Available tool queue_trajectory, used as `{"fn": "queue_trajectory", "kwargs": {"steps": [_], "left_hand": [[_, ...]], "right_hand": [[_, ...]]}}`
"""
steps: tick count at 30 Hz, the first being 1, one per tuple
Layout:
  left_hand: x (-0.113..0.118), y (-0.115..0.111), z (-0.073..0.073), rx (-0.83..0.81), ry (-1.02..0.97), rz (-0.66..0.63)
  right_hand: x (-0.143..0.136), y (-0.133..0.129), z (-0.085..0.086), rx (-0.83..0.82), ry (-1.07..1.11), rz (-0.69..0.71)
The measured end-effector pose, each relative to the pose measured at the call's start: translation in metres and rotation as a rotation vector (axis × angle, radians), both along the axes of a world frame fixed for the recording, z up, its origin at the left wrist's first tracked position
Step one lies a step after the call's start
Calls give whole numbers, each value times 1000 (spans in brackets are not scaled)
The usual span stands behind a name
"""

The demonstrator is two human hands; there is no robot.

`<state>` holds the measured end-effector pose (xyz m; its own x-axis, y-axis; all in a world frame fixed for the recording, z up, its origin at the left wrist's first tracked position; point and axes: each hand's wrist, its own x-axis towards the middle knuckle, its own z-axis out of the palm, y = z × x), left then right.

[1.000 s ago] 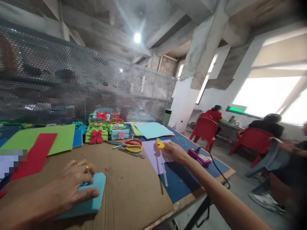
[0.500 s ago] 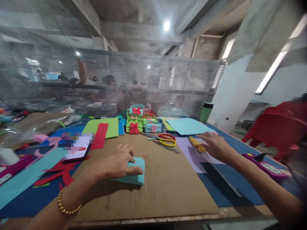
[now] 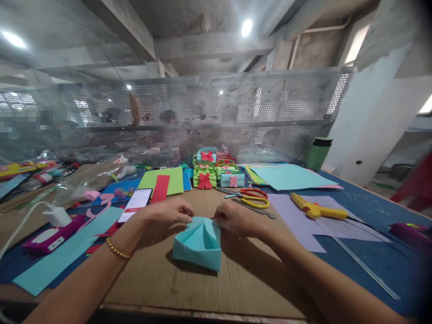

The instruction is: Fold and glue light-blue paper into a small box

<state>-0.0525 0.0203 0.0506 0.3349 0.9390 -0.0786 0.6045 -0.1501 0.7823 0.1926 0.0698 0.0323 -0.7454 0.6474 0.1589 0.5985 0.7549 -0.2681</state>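
A folded light-blue paper box stands on the brown cardboard, its top open toward me. My left hand pinches its far left corner with curled fingers. At the far right corner, my right hand has its fingers closed on the same paper. Behind the hands lie the red and yellow scissors. A yellow glue gun rests on lilac paper to the right.
Small paper bags with bows are stacked at the back, near coloured sheets and a green bottle. On the left are a phone, red scraps and a purple power strip. A glue stick lies right.
My right hand has let go of the glue gun and moved left to the paper box. The box now stands turned with its opening showing, held by both hands. The view has shifted left.
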Motion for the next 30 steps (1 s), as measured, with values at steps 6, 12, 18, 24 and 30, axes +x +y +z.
{"fn": "queue_trajectory", "kwargs": {"steps": [6, 12, 18, 24, 30], "left_hand": [[9, 5, -15, 3, 159, -65], [15, -8, -17, 47, 123, 1], [26, -23, -19, 97, -121, 92], [53, -51, -8, -125, -444, 231], [60, -48, -19, -214, -582, 266]], "right_hand": [[4, -5, 6, -142, 84, 47], [-2, -11, 3, -223, 175, 84], [-1, -14, 4, -351, 228, 122], [2, -23, 4, -418, 317, 9], [1, -21, 0, -418, 338, -4]]}}
